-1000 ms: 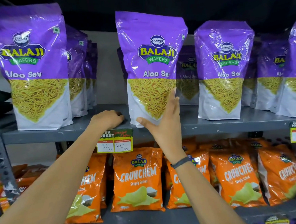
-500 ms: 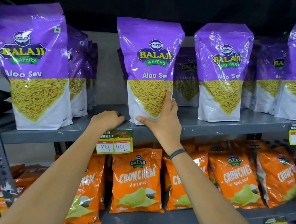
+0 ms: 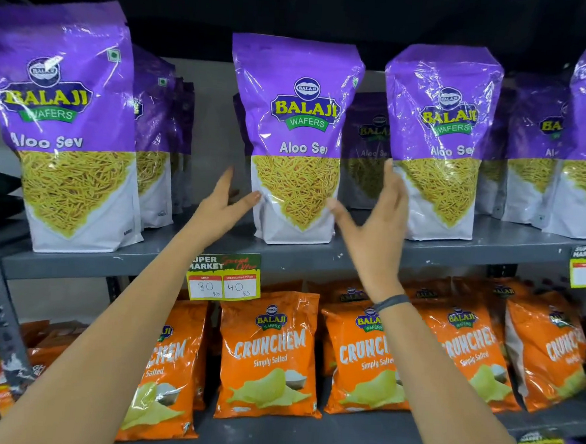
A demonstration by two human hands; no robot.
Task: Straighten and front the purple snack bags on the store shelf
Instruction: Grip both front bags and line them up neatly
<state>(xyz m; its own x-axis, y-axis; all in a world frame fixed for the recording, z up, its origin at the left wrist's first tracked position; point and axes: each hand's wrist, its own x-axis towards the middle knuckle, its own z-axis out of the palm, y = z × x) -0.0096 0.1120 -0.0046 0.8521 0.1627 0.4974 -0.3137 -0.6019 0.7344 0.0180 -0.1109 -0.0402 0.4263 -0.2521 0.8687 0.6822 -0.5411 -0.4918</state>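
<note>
The middle purple Aloo Sev bag (image 3: 295, 136) stood upright on the grey shelf (image 3: 351, 256), facing front; the left hand (image 3: 222, 205) and right hand (image 3: 375, 223) flanked it, fingers spread, thumbs touching its lower corners

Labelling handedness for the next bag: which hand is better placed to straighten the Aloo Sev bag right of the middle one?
Right, probably. The right hand is open with fingers beside that right-hand Aloo Sev bag; the left hand sits beyond the middle Aloo Sev bag.
</note>
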